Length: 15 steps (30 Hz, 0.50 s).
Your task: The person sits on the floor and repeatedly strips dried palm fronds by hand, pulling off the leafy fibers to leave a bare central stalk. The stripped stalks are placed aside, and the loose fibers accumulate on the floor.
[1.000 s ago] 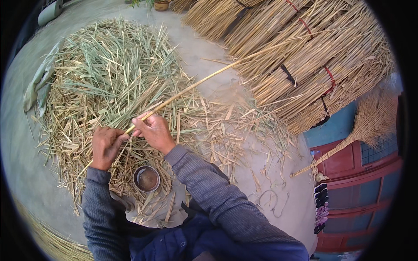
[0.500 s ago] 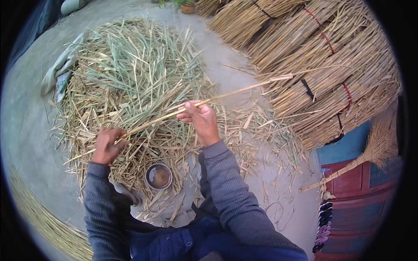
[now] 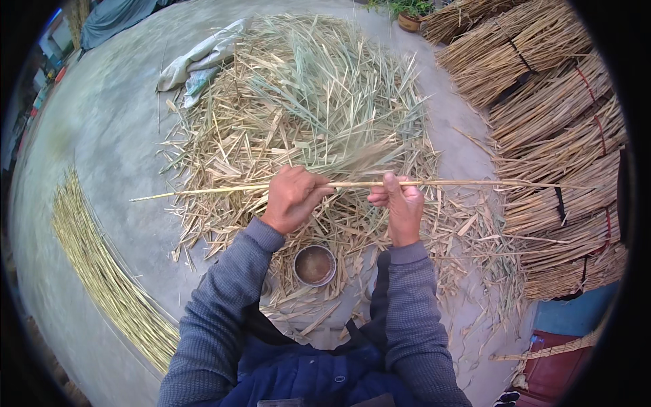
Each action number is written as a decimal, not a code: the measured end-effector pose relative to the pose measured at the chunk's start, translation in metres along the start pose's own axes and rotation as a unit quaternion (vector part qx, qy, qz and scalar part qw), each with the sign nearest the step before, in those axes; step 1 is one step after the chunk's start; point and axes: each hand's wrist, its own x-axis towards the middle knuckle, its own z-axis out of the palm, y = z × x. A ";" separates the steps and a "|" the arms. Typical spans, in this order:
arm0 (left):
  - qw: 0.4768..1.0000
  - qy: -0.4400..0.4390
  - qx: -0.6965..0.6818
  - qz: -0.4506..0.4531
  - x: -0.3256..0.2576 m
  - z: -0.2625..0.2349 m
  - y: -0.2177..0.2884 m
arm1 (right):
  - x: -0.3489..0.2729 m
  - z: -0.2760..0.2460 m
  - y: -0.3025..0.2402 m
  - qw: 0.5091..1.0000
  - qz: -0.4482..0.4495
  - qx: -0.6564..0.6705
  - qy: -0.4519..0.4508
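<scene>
A long, thin dry reed stalk (image 3: 461, 182) lies almost level across the view, its left end (image 3: 152, 197) paler and yellowish. My left hand (image 3: 293, 197) is closed round it left of the middle. Close by on the right, my right hand (image 3: 401, 209) pinches the same stalk between thumb and fingers. Below both hands spreads a big heap of stripped leaves and husks (image 3: 264, 129), partly green and partly straw-coloured. Something leafy is blurred by motion just beyond the stalk, between the hands.
A round metal bowl (image 3: 314, 265) with brownish contents stands near my legs. Peeled stalks (image 3: 112, 271) lie in a long row on the left floor. Tied reed bundles (image 3: 549, 129) are stacked at right, beside a broom (image 3: 542, 351). A pale sack (image 3: 203, 57) and potted plant (image 3: 409, 22) are farther off.
My left hand has slid along the stalk, closer to my right hand. The stalk has gone from slanted to nearly level. My view has swung left, showing more of the peeled row.
</scene>
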 end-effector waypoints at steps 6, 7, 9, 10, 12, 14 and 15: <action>0.918 0.008 -0.288 -0.272 0.000 0.002 -0.002 | 0.003 -0.005 0.010 1.000 0.023 -0.012 0.004; 0.822 -0.014 -0.417 -0.387 0.003 0.000 -0.002 | 0.004 -0.008 0.012 1.000 0.022 -0.004 0.002; 0.791 0.098 -0.438 -0.415 0.014 -0.019 -0.022 | 0.003 -0.016 0.013 1.000 0.024 0.003 0.006; 0.796 0.107 -0.419 -0.424 0.017 -0.032 -0.035 | 0.004 -0.020 0.013 1.000 0.020 -0.001 0.004; 0.811 0.126 -0.417 -0.390 0.014 -0.045 -0.057 | 0.007 -0.025 0.014 1.000 0.013 -0.016 0.005; 0.837 0.098 -0.371 -0.390 0.005 -0.052 -0.076 | 0.008 -0.026 0.015 1.000 0.013 -0.012 0.012; 0.930 0.020 -0.137 -0.341 0.000 -0.053 -0.082 | 0.011 -0.026 0.015 1.000 0.005 -0.013 0.019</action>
